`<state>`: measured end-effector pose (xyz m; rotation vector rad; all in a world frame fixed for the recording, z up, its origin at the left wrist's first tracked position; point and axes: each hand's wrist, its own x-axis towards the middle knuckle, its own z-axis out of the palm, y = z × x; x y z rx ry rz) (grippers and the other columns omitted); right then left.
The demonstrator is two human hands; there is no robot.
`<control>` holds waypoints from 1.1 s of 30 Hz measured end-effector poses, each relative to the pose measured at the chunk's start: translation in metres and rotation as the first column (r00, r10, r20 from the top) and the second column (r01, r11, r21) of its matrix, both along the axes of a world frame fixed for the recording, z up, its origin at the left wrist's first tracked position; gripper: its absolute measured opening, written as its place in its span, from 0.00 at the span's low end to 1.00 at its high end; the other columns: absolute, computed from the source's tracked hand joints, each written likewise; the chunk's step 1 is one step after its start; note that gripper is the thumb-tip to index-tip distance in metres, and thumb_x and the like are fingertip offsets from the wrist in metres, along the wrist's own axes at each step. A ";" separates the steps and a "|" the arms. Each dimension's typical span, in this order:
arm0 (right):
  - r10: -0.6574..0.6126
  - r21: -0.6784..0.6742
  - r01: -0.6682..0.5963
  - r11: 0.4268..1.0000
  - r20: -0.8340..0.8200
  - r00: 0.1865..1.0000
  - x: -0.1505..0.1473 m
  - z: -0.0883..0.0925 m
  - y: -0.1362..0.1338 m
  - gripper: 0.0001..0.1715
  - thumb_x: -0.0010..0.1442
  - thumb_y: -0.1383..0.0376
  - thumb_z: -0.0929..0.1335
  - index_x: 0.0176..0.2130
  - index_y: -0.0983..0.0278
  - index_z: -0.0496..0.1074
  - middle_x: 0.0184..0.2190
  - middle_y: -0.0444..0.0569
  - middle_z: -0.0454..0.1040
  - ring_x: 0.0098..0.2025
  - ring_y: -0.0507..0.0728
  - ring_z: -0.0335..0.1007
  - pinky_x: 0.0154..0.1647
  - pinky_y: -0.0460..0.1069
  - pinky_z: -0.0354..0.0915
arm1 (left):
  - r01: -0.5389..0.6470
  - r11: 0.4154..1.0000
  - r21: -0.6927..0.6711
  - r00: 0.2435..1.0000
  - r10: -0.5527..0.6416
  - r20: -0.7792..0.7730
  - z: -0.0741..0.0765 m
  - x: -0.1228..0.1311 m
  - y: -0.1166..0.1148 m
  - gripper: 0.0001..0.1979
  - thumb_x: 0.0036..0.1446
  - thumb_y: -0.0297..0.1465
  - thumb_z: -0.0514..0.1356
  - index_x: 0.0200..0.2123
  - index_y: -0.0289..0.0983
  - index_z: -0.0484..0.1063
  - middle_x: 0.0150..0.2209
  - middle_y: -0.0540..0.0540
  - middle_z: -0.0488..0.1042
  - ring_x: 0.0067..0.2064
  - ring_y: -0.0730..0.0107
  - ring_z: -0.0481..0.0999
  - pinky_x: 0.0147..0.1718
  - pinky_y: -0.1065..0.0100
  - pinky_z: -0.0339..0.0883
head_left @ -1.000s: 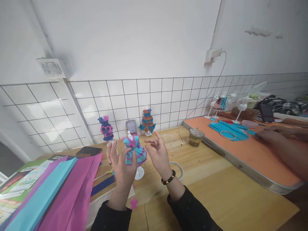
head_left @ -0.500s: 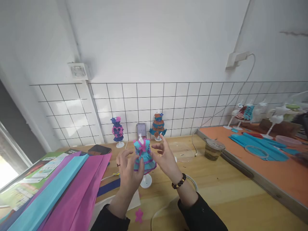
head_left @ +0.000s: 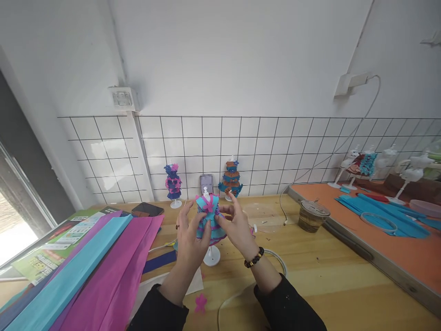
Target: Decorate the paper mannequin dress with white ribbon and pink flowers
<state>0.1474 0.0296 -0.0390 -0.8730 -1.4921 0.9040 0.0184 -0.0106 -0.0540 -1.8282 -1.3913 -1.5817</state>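
Note:
A small turquoise and pink doll dress (head_left: 211,209) with a pink bow hangs on a white mini mannequin stand (head_left: 211,256) in front of me. My left hand (head_left: 193,236) closes on the dress from the left, its thumb against the front of the skirt. From the right, my right hand (head_left: 237,225) grips it near the waist with thumb and fingers. Both hands partly cover the skirt. Below them on the table lies a pink flower-shaped cutout (head_left: 200,303).
Pink, turquoise and purple sheets (head_left: 113,271) cover the left side. Two dressed mannequins (head_left: 173,182) and a phone (head_left: 206,183) stand by the tiled wall. To the right are a glass jar (head_left: 313,215) and an orange board (head_left: 379,239) with blue fabric. A cable crosses the table.
My hands have closed in on the dress and now touch it at the waist. The view has shifted slightly to the left.

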 end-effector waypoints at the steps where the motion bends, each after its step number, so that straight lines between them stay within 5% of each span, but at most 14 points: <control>1: -0.001 -0.001 0.001 1.000 -0.008 1.000 0.000 0.000 0.000 0.44 0.49 0.65 0.68 0.61 0.62 0.47 0.38 0.49 0.73 0.43 0.56 0.69 0.45 0.55 0.64 | 0.015 1.000 -0.022 1.000 -0.015 0.013 0.000 0.000 0.000 0.08 0.53 0.26 0.57 0.38 0.39 0.67 0.54 0.40 0.57 0.56 0.57 0.60 0.51 0.52 0.59; 9: -0.026 0.008 0.026 1.000 -0.022 0.999 -0.003 0.001 -0.001 0.45 0.47 0.67 0.69 0.60 0.60 0.48 0.41 0.50 0.70 0.39 0.54 0.69 0.42 0.52 0.67 | 0.090 0.996 0.027 0.995 -0.091 0.040 -0.002 0.002 0.003 0.08 0.53 0.24 0.56 0.38 0.38 0.66 0.53 0.40 0.58 0.56 0.59 0.60 0.52 0.54 0.60; 26: -0.021 0.020 0.022 1.000 -0.015 1.000 -0.003 -0.008 0.004 0.45 0.48 0.64 0.70 0.60 0.59 0.48 0.42 0.50 0.68 0.40 0.55 0.68 0.42 0.53 0.67 | -0.129 0.986 0.106 0.980 0.143 -0.138 0.005 0.003 -0.002 0.05 0.49 0.25 0.59 0.32 0.39 0.71 0.54 0.40 0.59 0.59 0.49 0.55 0.52 0.48 0.55; 33: -0.048 0.044 0.045 0.998 0.063 0.997 0.009 -0.002 0.006 0.39 0.48 0.62 0.70 0.57 0.60 0.55 0.44 0.50 0.68 0.43 0.56 0.67 0.44 0.54 0.64 | -0.100 0.994 0.042 0.993 0.102 -0.052 0.008 0.000 0.000 0.03 0.51 0.25 0.58 0.28 0.38 0.71 0.52 0.41 0.61 0.57 0.51 0.58 0.52 0.48 0.54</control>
